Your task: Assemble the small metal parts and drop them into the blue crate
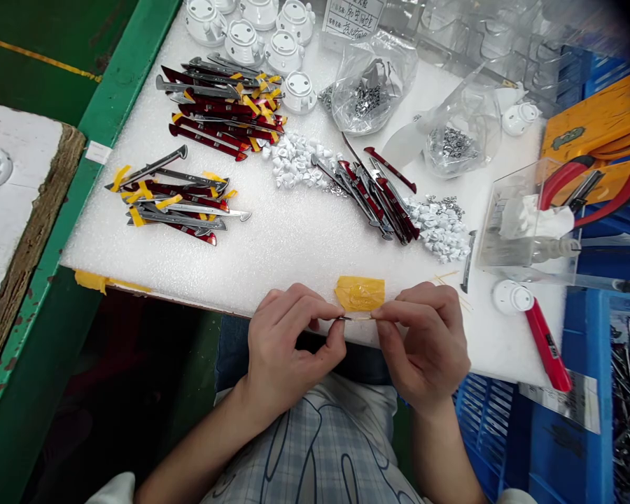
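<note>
At the near edge of a white surface [278,259], our left hand [288,346] pinches a small dark part [342,318] while our right hand [430,343] pinches what looks like a thin pale stick [365,319], both closed at the tips. The part sits at the centre of our clock, with a yellow patch [360,292] just beyond it toward twelve. Held by so little, we judge, the part could slip and drop past the edge toward our lap; a hard push could snap the stick. The patch is crinkled and glossy; were that shine glue, a brushing knuckle could smear it. Pebbly foam meets angular white bits [444,232] between one and two o'clock, loose enough for a sleeve to scatter. Slim, hooked, shiny strips [379,199] in red and silver lie at twelve, with yellow-taped strips [173,208] at ten. Crumpled clear bags [370,87] hold metal bits at twelve and one, rubbery-looking pliers [609,199] lean at two, and smooth, domed white pieces [244,43] crowd eleven.
</note>
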Demonstrator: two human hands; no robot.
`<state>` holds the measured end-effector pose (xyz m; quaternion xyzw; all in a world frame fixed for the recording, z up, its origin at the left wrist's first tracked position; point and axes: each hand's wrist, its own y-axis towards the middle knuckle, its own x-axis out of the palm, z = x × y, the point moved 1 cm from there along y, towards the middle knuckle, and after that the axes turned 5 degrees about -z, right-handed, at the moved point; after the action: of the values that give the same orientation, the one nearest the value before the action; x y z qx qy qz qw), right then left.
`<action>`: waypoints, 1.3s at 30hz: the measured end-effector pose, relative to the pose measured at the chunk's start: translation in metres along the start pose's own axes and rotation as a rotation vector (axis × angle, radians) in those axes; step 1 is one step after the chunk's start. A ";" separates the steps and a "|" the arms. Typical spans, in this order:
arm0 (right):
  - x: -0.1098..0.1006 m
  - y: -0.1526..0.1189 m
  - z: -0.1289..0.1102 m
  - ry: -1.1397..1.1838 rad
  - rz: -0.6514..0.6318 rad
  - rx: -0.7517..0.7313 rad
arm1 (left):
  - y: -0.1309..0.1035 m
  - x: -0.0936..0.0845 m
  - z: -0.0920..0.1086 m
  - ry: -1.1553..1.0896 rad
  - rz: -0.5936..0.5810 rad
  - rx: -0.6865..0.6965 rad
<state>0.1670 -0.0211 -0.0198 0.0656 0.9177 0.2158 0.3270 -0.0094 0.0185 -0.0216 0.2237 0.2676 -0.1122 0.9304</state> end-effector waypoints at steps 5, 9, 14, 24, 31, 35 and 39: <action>0.001 -0.001 0.000 -0.013 0.001 0.012 | 0.001 0.000 0.000 0.006 -0.008 -0.004; -0.005 -0.003 0.001 -0.015 0.070 0.067 | 0.001 0.000 0.001 -0.008 -0.004 -0.006; -0.021 -0.008 0.012 -0.167 0.186 0.340 | 0.000 0.000 0.000 -0.019 0.012 0.007; -0.056 -0.006 0.023 -0.341 0.667 0.275 | 0.001 -0.003 -0.004 -0.058 0.012 0.029; -0.094 0.019 0.056 -0.349 0.788 0.341 | 0.001 0.002 0.002 -0.162 0.047 0.044; -0.095 0.028 0.067 -0.447 0.759 0.342 | 0.003 0.004 0.005 -0.176 0.036 0.031; -0.100 0.033 0.071 -0.482 0.748 0.318 | 0.004 0.005 0.007 -0.155 0.011 0.014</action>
<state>0.2883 0.0075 0.0030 0.4891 0.7506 0.1543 0.4165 -0.0005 0.0186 -0.0181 0.2224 0.1925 -0.1259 0.9474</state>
